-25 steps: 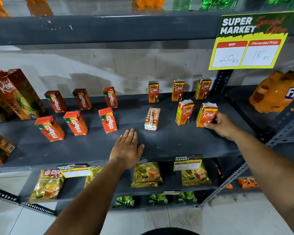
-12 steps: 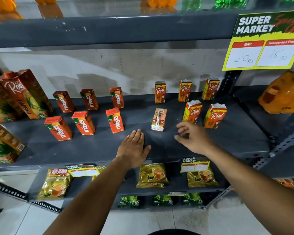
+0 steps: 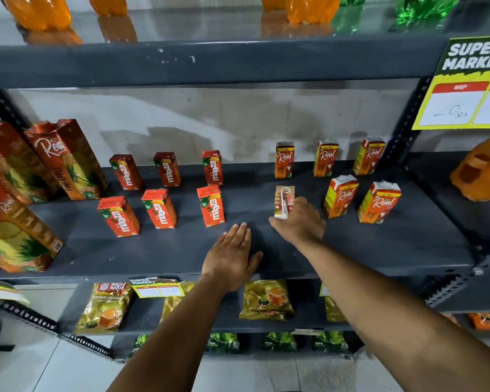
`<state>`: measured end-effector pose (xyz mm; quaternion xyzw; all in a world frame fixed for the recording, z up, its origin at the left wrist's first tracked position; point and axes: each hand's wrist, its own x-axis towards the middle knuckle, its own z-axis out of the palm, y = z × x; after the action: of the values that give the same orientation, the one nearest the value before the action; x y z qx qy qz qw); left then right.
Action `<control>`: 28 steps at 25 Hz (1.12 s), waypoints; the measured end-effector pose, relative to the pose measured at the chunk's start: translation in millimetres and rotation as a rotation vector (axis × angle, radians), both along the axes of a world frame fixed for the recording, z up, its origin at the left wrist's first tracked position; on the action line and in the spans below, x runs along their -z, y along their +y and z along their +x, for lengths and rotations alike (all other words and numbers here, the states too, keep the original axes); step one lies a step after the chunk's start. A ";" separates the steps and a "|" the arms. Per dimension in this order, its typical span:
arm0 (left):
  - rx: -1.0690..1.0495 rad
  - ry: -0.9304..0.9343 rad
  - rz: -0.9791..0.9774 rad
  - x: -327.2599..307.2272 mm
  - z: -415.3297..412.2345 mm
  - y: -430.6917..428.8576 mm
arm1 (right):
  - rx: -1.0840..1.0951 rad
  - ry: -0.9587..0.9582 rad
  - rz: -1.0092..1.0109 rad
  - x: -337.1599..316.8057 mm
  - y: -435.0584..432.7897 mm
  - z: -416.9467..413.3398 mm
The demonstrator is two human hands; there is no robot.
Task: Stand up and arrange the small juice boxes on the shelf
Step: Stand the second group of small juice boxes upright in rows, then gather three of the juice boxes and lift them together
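Grey metal shelf, stocked in two loose groups. Right hand at the one fallen juice box, fingers spread round its near end, touching but not visibly gripped; left hand flat and empty on the shelf near the front edge. Flat on its back, straw side up, between red Maaza boxes and upright Real boxes. Risk, by judgement: a hurried tilt could slide it forward, or a wide wrist could topple the nearest Real box just beside. No open containers; all cartons sealed, contents unseen.
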<state>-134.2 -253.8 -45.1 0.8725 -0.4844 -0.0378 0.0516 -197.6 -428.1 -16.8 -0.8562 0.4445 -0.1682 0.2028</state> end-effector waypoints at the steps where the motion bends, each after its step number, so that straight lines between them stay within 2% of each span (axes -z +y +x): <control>1: 0.003 0.001 0.003 1.1 0.5 0.8 | -0.023 -0.003 0.009 -3.9 -3.4 -2.7; 5: 0.013 -0.003 -0.004 3.9 2.1 0.5 | -0.320 0.134 -0.145 -32.1 -22.8 -12.3; 8: 0.021 0.001 0.013 3.9 3.7 0.9 | -0.641 0.293 -0.411 -73.3 -36.7 -11.3; 11: 0.025 0.008 0.015 3.5 3.3 1.7 | -0.944 0.575 -0.673 -104.2 -43.6 -3.4; 13: 0.029 0.003 0.005 4.0 3.4 1.9 | -1.040 0.714 -0.835 -109.7 -41.0 3.1; 16: 0.029 0.011 -0.003 4.7 3.5 1.5 | -1.122 0.713 -0.973 -112.9 -37.5 6.8; 19: 0.029 0.008 -0.017 5.6 3.3 2.2 | -1.142 0.698 -0.964 -119.4 -41.3 6.0; 21: 0.028 0.005 -0.020 6.0 3.2 2.7 | -1.091 0.709 -0.862 -124.0 -42.4 6.8; 26: 0.025 0.011 -0.004 6.0 3.3 1.4 | -0.754 0.802 -0.478 -125.1 -38.4 11.5; 28: 0.026 0.002 -0.003 6.7 3.2 1.7 | -0.657 0.779 -0.415 -121.2 -33.0 12.2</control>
<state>-131.0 -252.1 -51.8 0.8661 -0.4956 -0.0388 0.0528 -185.4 -461.1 104.4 -0.9708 0.1535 0.1492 -0.1080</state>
